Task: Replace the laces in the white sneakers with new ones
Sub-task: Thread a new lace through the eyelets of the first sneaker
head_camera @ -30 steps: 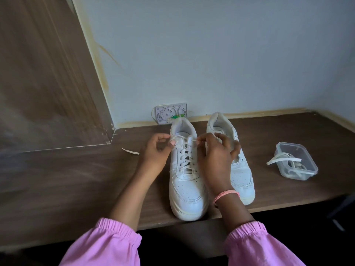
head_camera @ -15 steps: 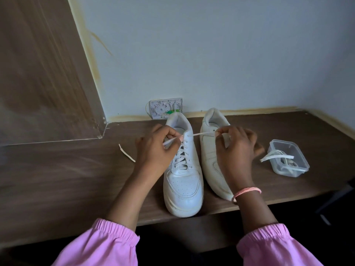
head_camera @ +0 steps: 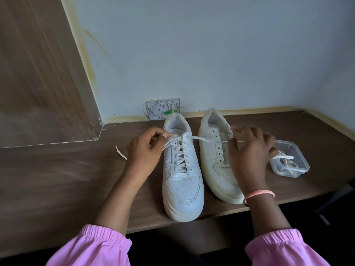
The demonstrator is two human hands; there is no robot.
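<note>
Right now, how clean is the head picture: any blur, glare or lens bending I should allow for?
Head view: the laced sneaker is sharp; the right hand and the wood panel are smeared; the shelf's edges bow from the wide lens; light is soft, no glare; below the shelf it is dark.

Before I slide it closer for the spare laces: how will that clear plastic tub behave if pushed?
The clear tub looks thin-walled and holds only laces, so it is probably light and should slide easily on the smooth wooden desk. It is low and wide, so unlikely to tip. The overhanging lace may drag out.
</note>
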